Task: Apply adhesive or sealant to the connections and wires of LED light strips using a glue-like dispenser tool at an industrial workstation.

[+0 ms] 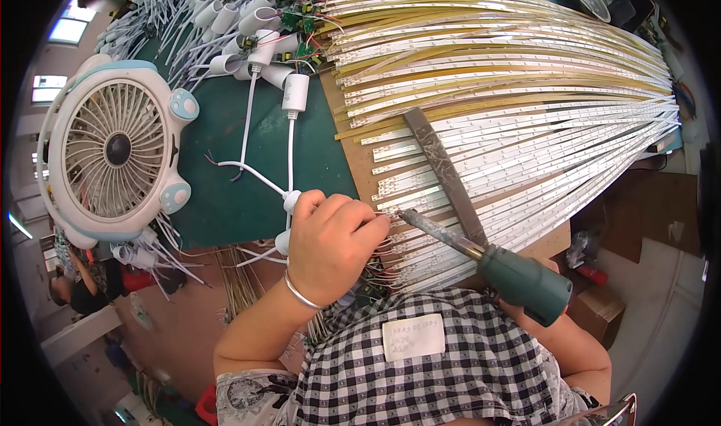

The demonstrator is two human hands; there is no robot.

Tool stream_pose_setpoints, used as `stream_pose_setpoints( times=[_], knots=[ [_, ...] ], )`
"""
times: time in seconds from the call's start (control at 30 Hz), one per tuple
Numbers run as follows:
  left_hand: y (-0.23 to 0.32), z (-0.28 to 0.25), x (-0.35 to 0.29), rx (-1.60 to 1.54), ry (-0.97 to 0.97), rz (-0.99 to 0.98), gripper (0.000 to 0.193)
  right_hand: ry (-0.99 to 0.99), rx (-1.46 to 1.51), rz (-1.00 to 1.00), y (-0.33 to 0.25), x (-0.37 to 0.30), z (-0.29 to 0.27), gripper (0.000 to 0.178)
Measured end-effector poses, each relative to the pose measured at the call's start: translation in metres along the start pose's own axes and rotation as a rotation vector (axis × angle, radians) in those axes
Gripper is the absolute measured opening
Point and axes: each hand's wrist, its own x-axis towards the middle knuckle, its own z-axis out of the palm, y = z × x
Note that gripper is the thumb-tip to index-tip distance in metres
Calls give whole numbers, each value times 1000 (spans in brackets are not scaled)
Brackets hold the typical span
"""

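My left hand [330,234], a silver bangle at its wrist, is closed in a pinch at the ends of the LED strips [420,199]. A thin wire [381,213] shows at its fingertips, partly hidden by the fingers. My right hand [512,313] grips a soldering iron [526,282] with a thick dark green handle, which covers most of the fingers. The iron's tip points left and meets a strip end just beside my left fingertips. Beneath the iron, a dark flat bar [448,174] lies across the strips. White cables with plugs [295,96] run beside my left hand.
A white and blue fan [116,148] stands on the green table mat [218,118] at the left. White cylindrical caps [259,21] with cables and small green circuit boards pile up at the far side. Strips fan out far right over brown board [347,137]. Another person [86,291] is at the far left.
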Motion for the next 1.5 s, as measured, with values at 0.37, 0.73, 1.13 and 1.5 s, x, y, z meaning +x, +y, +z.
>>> stream_pose_setpoints(
  times=[0.37,0.73,1.13,1.5],
  knots=[
    [3,-1,0,18,1,10,16,-17,-106,-20,3,-7,2,31],
    [3,-2,1,4,-15,14,17,-8,259,223,-8,-3,-8,26],
    [4,-1,3,0,-41,16,19,-47,312,221,4,-12,-6,29],
    [8,-3,4,70,-26,-3,19,-31,355,281,3,-10,-3,29]
  ],
)
